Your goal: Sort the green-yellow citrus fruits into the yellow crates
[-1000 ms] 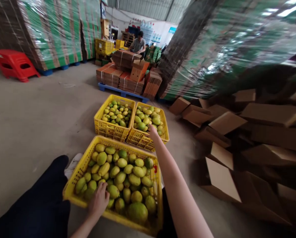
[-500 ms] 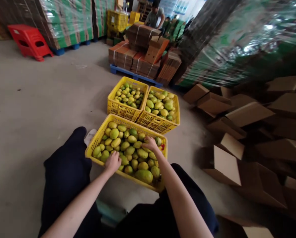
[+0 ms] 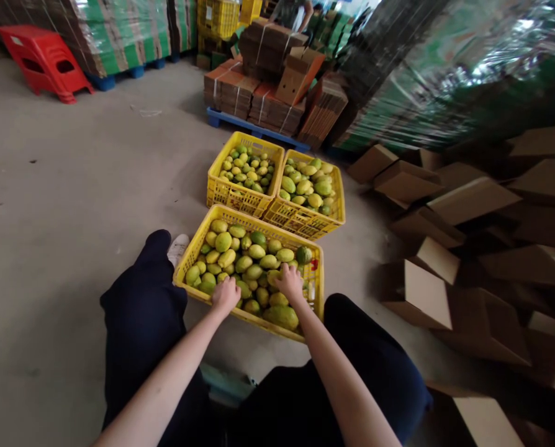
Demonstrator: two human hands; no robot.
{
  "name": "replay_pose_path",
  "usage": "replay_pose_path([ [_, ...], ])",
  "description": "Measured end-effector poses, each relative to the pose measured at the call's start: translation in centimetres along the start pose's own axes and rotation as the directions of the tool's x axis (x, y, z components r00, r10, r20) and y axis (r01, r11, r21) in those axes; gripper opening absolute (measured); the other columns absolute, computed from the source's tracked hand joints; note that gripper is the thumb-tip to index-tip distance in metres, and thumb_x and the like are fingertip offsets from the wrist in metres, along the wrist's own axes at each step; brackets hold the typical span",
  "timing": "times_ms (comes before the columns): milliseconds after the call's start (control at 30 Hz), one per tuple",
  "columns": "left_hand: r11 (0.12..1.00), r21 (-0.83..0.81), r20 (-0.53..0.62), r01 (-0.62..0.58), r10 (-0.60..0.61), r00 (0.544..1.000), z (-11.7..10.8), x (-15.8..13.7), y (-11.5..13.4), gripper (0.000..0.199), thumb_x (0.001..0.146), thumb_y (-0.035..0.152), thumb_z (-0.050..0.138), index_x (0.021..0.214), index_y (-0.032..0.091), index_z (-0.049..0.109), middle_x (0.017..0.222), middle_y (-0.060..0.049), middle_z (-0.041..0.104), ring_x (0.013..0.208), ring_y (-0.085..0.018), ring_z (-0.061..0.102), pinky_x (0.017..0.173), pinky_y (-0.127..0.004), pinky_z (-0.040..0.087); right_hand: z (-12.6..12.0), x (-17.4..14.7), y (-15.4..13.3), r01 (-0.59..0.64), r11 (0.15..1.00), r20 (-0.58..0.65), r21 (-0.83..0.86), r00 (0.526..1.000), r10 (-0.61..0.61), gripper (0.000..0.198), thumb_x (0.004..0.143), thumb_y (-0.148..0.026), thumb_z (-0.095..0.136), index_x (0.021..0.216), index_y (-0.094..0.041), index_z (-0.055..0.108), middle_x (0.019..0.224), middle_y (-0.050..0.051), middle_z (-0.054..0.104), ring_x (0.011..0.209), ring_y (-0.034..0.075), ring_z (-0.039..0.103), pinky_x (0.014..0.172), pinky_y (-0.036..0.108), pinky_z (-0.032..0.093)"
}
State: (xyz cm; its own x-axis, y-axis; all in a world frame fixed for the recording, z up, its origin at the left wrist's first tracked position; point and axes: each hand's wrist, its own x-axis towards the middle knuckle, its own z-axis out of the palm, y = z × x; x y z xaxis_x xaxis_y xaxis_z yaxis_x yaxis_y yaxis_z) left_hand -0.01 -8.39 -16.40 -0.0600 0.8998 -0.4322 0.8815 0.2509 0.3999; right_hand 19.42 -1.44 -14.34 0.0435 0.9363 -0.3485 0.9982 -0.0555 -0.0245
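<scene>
Between my knees stands a yellow plastic crate [image 3: 194,251] of oval yellow-green fruits [image 3: 243,264] in mixed sizes. My left hand [image 3: 226,295] is over its near side, fingers curled down among the fruits; anything in its grasp is hidden. Toward the right half of the crate, my right hand [image 3: 290,282] has its fingers bent around an oval yellow-green fruit [image 3: 274,277]. A big oval fruit [image 3: 281,316] lies just below that hand, by the near rim. A dark green striped round fruit [image 3: 304,254] sits near the far right corner.
Two more yellow crates, a left one [image 3: 240,197] and a right one [image 3: 300,222], hold similar fruits just beyond. Open cardboard boxes [image 3: 426,295] pile up at right. Flattened cartons [image 3: 277,115] lie on a blue pallet [image 3: 259,131]; a person [image 3: 289,12] is behind. A red stool [image 3: 45,62] stands far left.
My right hand has drawn back from the crate's far right part toward its near middle, uncovering fruits there. My left hand stays near the close rim. The whole view has shifted slightly.
</scene>
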Motion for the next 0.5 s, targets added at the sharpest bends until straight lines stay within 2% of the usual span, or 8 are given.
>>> replay_pose_path([
  [100,1.0,0.001,0.03,0.014,-0.014,0.999,-0.1,0.1,0.0,0.035,0.1,0.025,0.043,0.115,0.011,0.071,0.12,-0.017,0.07,0.106,-0.027,0.07,0.085,-0.033,0.052,-0.7,-0.6,0.0,0.138,0.986,0.082,-0.09,0.988,-0.13,0.056,0.085,-0.009,0.059,0.14,-0.012,0.051,0.141,0.025,0.054,0.129,0.039,0.051,0.097,0.047,0.046],
  [200,1.0,0.007,0.074,0.028,-0.029,0.997,-0.1,0.3,0.0,0.036,0.099,0.024,0.044,0.115,0.01,0.073,0.118,-0.02,0.071,0.108,-0.029,0.07,0.087,-0.035,0.053,-1.7,-1.4,0.0,0.283,0.949,0.167,-0.14,0.951,-0.259,0.061,0.077,-0.002,0.063,0.136,-0.019,0.057,0.142,0.019,0.057,0.13,0.034,0.052,0.097,0.042,0.047],
  [367,0.999,0.006,0.146,0.049,-0.049,0.988,0.0,0.9,-0.4,0.037,0.097,0.025,0.046,0.114,0.009,0.074,0.118,-0.022,0.073,0.114,-0.031,0.069,0.091,-0.036,0.053,-3.8,-2.9,0.3,0.417,0.899,0.288,-0.136,0.884,-0.367,0.045,0.075,-0.011,0.074,0.118,-0.02,0.068,0.117,0.01,0.071,0.108,0.027,0.067,0.083,0.031,0.051],
  [500,0.997,-0.023,0.201,0.078,-0.072,0.977,-0.1,1.2,-0.6,0.031,0.094,0.027,0.052,0.107,0.011,0.075,0.117,-0.022,0.074,0.117,-0.033,0.068,0.094,-0.038,0.052,-6.5,-3.5,0.4,0.441,0.891,0.285,-0.107,0.872,-0.398,0.045,0.074,-0.018,0.077,0.117,-0.019,0.068,0.112,0.01,0.073,0.102,0.027,0.07,0.082,0.031,0.052],
])
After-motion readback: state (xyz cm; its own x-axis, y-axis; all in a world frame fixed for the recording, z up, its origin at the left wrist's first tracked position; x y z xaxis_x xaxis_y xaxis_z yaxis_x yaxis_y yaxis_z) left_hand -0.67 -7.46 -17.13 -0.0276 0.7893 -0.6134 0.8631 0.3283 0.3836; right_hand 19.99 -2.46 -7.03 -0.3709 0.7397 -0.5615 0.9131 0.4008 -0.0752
